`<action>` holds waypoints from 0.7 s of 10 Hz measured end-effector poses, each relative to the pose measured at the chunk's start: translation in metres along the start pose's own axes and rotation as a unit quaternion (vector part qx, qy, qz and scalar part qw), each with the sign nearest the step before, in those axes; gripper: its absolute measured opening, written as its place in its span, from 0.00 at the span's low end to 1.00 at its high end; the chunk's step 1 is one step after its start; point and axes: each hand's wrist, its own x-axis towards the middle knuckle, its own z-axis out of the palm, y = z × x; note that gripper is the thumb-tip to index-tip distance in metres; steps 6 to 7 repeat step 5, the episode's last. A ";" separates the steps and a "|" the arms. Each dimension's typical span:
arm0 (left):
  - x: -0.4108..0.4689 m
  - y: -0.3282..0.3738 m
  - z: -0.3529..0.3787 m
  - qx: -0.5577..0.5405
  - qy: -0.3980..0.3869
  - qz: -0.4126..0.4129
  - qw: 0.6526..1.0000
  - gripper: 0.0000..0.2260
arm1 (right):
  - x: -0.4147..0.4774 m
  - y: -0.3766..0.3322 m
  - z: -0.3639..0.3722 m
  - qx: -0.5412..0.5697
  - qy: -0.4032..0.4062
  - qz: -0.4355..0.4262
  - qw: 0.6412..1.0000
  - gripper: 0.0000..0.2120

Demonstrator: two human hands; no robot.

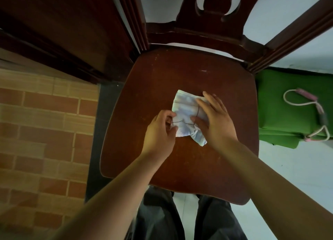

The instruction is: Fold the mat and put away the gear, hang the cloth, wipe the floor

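A small pale cloth (185,111) with thin dark lines lies crumpled and partly folded on the seat of a dark wooden chair (162,73). My left hand (159,131) pinches the cloth's left edge with curled fingers. My right hand (214,119) lies flat on the cloth's right side, fingers straight, pressing it against the seat. To the right, on the floor, a folded green mat (281,111) carries a pink and white resistance band (306,111) on top.
The chair's carved back (212,14) rises at the far side. A dark wooden door frame (72,46) stands at the left, above a brick-patterned floor (45,131). Pale floor (297,176) spreads at the right. My dark trouser legs (212,220) stand at the chair's front edge.
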 end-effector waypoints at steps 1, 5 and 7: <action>-0.006 -0.001 -0.009 0.041 -0.020 -0.005 0.999 0.14 | 0.000 -0.001 -0.004 -0.026 0.016 -0.037 0.999 0.25; -0.012 0.000 -0.003 0.327 -0.161 0.074 0.928 0.30 | -0.029 -0.001 0.005 -0.033 -0.055 -0.033 0.997 0.28; -0.012 0.000 -0.003 0.327 -0.161 0.074 0.928 0.30 | -0.029 -0.001 0.005 -0.033 -0.055 -0.033 0.997 0.28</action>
